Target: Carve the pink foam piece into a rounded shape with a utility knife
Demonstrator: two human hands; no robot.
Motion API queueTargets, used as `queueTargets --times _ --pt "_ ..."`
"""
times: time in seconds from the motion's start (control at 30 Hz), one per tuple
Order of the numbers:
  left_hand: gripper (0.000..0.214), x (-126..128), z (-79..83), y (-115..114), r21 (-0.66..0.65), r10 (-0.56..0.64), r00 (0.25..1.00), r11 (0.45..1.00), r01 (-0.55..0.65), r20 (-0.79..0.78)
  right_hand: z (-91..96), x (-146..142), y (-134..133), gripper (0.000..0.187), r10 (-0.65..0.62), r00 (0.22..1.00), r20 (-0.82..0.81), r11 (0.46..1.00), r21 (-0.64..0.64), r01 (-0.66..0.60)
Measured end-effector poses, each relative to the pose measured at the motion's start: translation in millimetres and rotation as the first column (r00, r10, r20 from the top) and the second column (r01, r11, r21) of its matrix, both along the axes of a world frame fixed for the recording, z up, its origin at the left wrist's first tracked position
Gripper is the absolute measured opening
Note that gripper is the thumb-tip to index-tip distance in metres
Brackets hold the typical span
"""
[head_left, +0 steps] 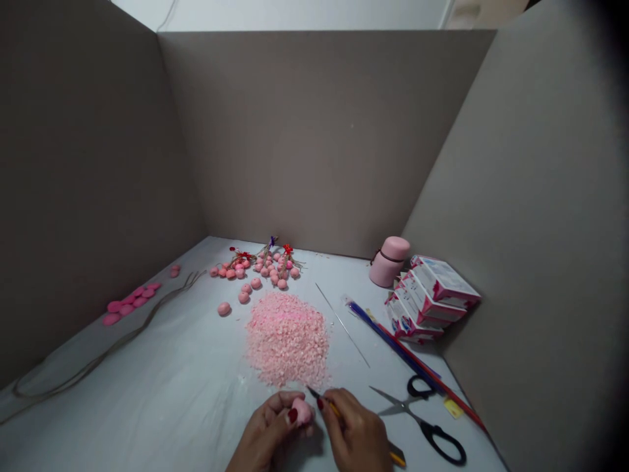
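Observation:
My left hand [268, 429] holds a pink ball of soft material [301, 412] between its fingers and thumb. My right hand [356, 429] grips a slim yellow pencil-like tool [335, 409], whose dark pointed tip sits just beside the ball. I cannot tell whether the tip touches it. Just beyond both hands lies a heap of pale pink flakes [287, 339]. Farther back sit several small pink balls [255, 283], some tied in bunches with twine and red ribbon [285, 259].
Black-handled scissors [422, 423] lie to the right of my right hand. Nearby are a thin metal needle [343, 324], long blue and red sticks [407, 347], stacked pink-and-white boxes [427, 298] and a pink bottle [389, 261]. Flat pink discs [128, 301] and brown twine [98, 347] lie left. Grey board walls [314, 137] surround the white surface.

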State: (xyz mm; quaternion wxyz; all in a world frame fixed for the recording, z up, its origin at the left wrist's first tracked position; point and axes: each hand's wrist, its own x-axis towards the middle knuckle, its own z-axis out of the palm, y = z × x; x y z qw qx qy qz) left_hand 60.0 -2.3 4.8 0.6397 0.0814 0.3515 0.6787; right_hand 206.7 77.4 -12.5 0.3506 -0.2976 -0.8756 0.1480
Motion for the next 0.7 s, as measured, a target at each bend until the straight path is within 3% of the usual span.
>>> queueTargets --times 0.2,0.47,0.7 --pt "0.034 -1.4 -3.2 -1.4 0.025 -0.017 1.000 1.000 0.017 -0.003 -0.5 0.3 1.8 0.030 -0.008 1.000 -0.029 1.000 -0.022 0.008" --pt "0.038 -0.7 -14.7 -0.5 0.036 0.099 0.968 0.995 -0.093 -0.230 3.9 -6.5 -9.9 0.036 0.068 0.995 -0.074 0.995 0.074 -0.062" --pt "0.035 1.6 -10.8 0.8 0.031 0.104 0.948 0.995 -0.100 -0.301 5.5 -7.8 -10.5 0.043 0.051 0.998 -0.032 0.991 0.126 -0.046"
